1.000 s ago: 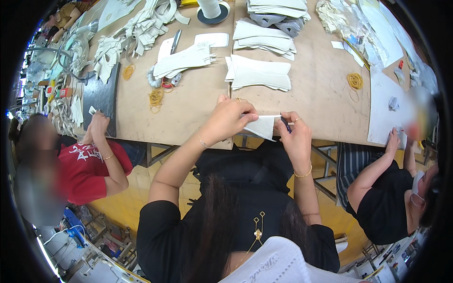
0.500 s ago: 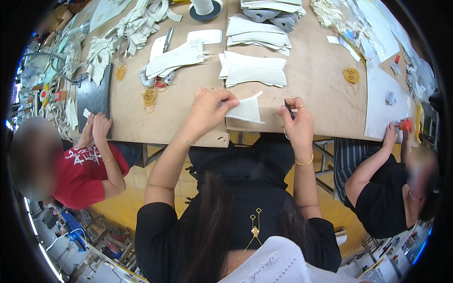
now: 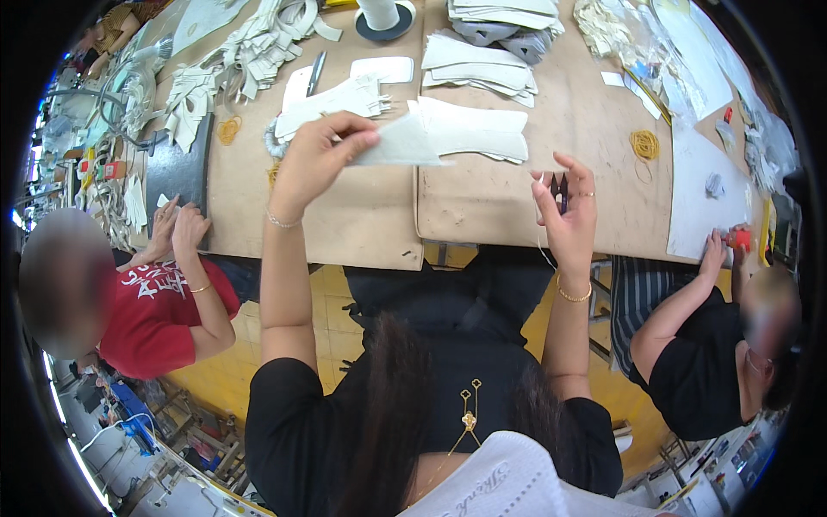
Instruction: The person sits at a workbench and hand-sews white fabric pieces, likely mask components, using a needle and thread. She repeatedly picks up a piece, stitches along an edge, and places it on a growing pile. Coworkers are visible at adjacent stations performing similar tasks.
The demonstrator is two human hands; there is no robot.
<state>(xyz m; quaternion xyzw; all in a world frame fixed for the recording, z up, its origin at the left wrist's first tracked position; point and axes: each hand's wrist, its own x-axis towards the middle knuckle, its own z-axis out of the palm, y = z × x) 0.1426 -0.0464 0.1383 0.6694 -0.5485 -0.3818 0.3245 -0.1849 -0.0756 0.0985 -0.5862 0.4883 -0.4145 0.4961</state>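
Note:
My left hand (image 3: 317,162) pinches a flat white cloth piece (image 3: 401,144) between thumb and fingers, raised over the table. The piece is tilted, and its far edge overlaps the view of a stack of white shaped pieces (image 3: 482,131). Over to the right, my right hand (image 3: 570,226) holds small black thread snips (image 3: 560,193) within curled fingers, their two pointed blades upward and apart. A thin white thread (image 3: 544,245) hangs beside that thumb and runs down towards the wrist. The snips are apart from the cloth piece.
More white piece stacks (image 3: 479,71) lie farther back, beside a thread cone (image 3: 377,15). A pen (image 3: 317,72) rests near another pile (image 3: 334,105). Rubber bands (image 3: 643,145) lie at right. A person in red (image 3: 164,314) works at left, another in black (image 3: 696,370) at right.
My left hand has moved up and left with the cloth piece, away from the snips. My right hand has shifted slightly right, its fingers more raised, and the thread shows more clearly.

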